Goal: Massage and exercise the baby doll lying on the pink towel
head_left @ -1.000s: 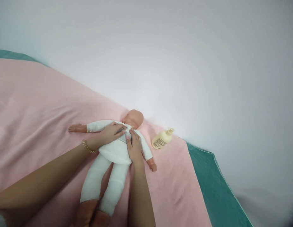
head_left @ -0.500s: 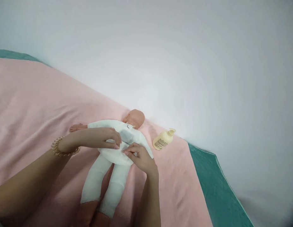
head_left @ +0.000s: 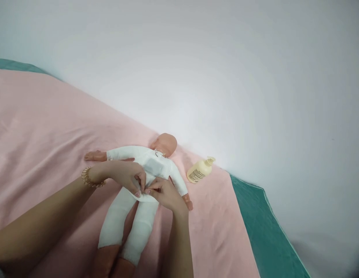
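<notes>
A baby doll (head_left: pixel 166 143) with brown limbs and white clothing lies on its back, its head up by the wall and its legs toward me. Over its lower belly, my left hand (head_left: pixel 127 175) pinches the white garment (head_left: pixel 149 198), fingertips together. Right beside it my right hand (head_left: pixel 166 193) is closed too, thumb and forefinger on the same cloth near the doll's middle. The fingertips of both hands almost touch. Between them the exact bit of cloth is partly hidden.
A pale yellow pump bottle (head_left: pixel 199 170) lies tilted on the pink sheet (head_left: pixel 217 224), right of the doll. Green fabric (head_left: pixel 263 220) shows past the sheet's right edge. A white wall (head_left: pixel 197 69) rises behind the bed.
Both hands have moved down the doll's belly, the left one also to the right and now pinching. The doll's right-side hand has come into view. The bottle has not moved.
</notes>
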Demonstrator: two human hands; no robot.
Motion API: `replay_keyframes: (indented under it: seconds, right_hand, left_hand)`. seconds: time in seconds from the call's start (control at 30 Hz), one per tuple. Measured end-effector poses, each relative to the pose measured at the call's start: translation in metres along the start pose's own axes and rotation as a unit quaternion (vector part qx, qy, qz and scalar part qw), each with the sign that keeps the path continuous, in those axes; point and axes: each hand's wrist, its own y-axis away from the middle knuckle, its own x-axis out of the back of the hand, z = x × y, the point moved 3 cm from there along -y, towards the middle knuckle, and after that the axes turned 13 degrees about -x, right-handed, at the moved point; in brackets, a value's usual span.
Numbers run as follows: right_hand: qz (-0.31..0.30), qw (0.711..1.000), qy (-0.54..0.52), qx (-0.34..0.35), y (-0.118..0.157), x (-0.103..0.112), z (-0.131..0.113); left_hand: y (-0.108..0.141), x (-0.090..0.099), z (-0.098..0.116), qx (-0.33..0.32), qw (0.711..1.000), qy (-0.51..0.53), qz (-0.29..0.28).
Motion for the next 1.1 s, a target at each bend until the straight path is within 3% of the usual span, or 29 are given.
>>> replay_keyframes:
  seconds: [0.1,0.27,0.6,0.77,0.97,1.1]
  right_hand:
    - [0.023,1.000,-0.016,0.003,-0.001,0.004,0.004]
    - [0.054,0.997,-0.052,-0.015,-0.006,0.005,0.014]
    - [0.077,0.996,-0.049,-0.025,-0.011,0.002,0.012]
    - [0.132,0.987,-0.090,-0.024,-0.011,0.010,0.020]
    - [0.123,0.988,-0.082,-0.041,-0.015,0.005,0.024]
    - [0.138,0.987,-0.070,-0.039,-0.014,0.006,0.022]
  left_hand:
    - [-0.001,0.000,-0.002,-0.002,0.998,0.045,-0.041]
    - [-0.003,0.003,-0.012,0.008,1.000,0.002,0.007]
    - [-0.006,0.001,-0.016,0.025,0.999,-0.003,0.021]
    - [-0.008,0.008,-0.021,0.026,0.997,0.012,0.073]
    - [-0.009,0.006,-0.028,0.063,0.996,0.005,0.065]
    - [-0.010,0.005,-0.027,0.037,0.995,-0.012,0.096]
